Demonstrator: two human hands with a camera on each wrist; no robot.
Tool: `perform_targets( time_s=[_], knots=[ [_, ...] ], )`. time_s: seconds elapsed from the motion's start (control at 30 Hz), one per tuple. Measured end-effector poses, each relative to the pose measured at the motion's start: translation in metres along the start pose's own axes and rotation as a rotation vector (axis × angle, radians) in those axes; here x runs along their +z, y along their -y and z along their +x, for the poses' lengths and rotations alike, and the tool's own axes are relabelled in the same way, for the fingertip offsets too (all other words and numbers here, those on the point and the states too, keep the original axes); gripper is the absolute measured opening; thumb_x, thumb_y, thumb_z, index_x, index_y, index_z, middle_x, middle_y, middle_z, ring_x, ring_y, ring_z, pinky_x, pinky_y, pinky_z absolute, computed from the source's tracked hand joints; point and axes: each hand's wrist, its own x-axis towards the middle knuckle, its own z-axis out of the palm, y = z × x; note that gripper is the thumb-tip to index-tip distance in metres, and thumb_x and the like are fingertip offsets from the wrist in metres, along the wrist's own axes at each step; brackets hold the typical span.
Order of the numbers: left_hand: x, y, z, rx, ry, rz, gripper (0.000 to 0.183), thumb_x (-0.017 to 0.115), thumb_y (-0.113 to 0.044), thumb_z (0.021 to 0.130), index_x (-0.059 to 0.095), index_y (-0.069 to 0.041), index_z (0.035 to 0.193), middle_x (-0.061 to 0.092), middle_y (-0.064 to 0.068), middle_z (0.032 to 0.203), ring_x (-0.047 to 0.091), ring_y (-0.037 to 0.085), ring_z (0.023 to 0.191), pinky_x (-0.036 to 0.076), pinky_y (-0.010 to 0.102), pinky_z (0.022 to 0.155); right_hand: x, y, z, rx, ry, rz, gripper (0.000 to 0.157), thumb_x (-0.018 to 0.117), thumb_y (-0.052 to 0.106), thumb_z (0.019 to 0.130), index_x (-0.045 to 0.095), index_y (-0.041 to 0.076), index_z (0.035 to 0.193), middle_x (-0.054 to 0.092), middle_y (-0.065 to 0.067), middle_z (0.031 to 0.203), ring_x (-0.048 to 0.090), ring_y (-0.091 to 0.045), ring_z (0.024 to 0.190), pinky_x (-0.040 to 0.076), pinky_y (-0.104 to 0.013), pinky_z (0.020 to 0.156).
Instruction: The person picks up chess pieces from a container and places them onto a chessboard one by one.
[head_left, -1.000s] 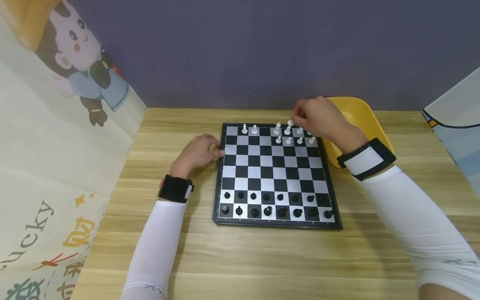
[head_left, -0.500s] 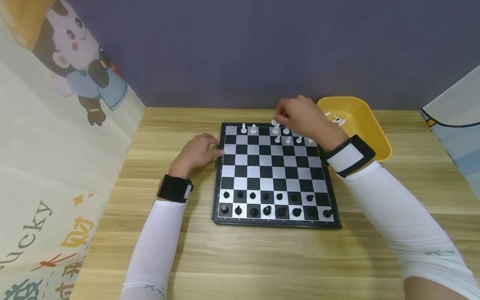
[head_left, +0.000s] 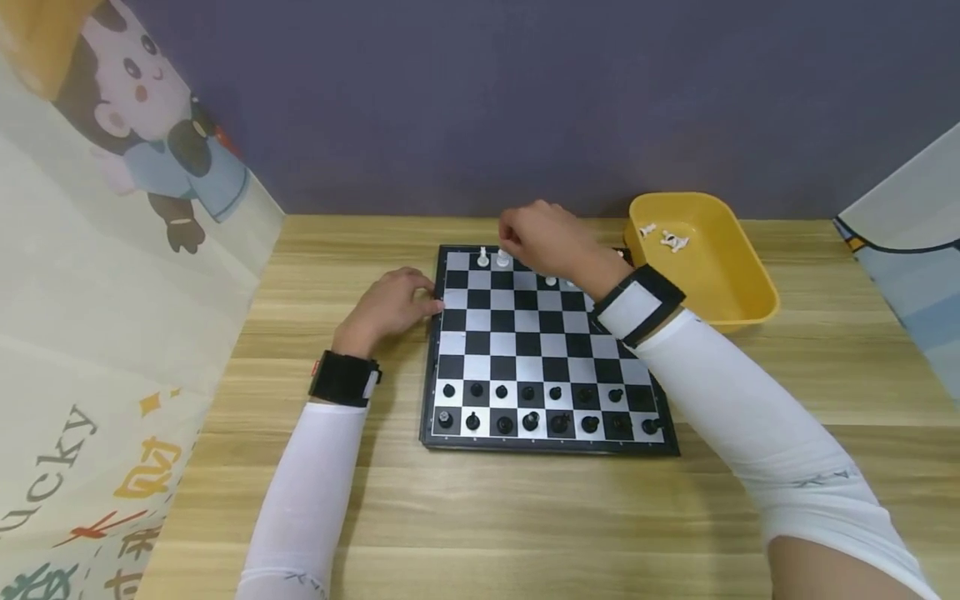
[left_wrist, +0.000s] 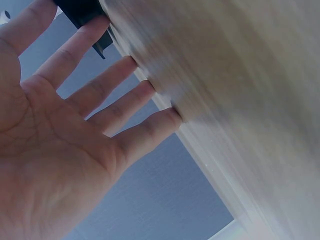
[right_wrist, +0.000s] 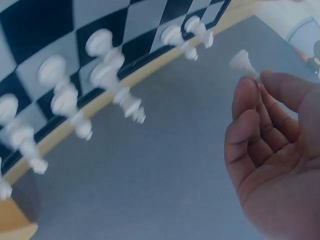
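Observation:
My right hand hovers over the far left part of the magnetic-style chessboard. In the right wrist view its thumb and fingertips pinch a white chess piece, base pointing away from the hand, apart from the board. White chessmen stand along the far rows; in the head view the hand and wrist hide several of them. Two white pieces show at the far left corner. Beside the board's left edge, my left hand touches the frame with its thumb, fingers extended and fingertips on the table.
Black chessmen fill the two near rows. Right of the board stands a yellow plastic tub with a few white pieces in it. A dark blue-grey panel rises behind the wooden table, and a printed cloth hangs at left.
My right hand has moved left along the board's far edge, from the right side to near the far left pieces, uncovering the tub. The left hand stays in place.

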Motion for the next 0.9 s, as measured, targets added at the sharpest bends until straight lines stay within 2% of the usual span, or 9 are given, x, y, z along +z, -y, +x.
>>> perform_targets(
  time_s=[0.3,0.9],
  knots=[
    [0.000,0.003,-0.004,-0.003,-0.003,-0.007,0.046,0.054,-0.048,0.087,0.057,-0.015,0.119,0.042,0.010,0.137,0.032,0.030,0.129,0.021,0.045,0.103,0.021,0.020,0.020,-0.106,-0.011,0.001,0.005,0.050,0.022,0.091,0.054,0.019,0.091,0.052,0.006,0.080,0.050,-0.010,0.065,0.040,-0.023,0.057],
    [0.000,0.005,-0.003,0.000,-0.011,-0.004,0.045,0.053,-0.049,0.087,0.058,-0.017,0.118,0.043,0.007,0.136,0.032,0.027,0.129,0.022,0.043,0.103,0.033,0.024,0.039,-0.113,0.045,0.014,0.011,0.051,0.017,0.090,0.060,0.014,0.095,0.054,0.006,0.084,0.051,-0.008,0.068,0.041,-0.021,0.061]
  ],
)
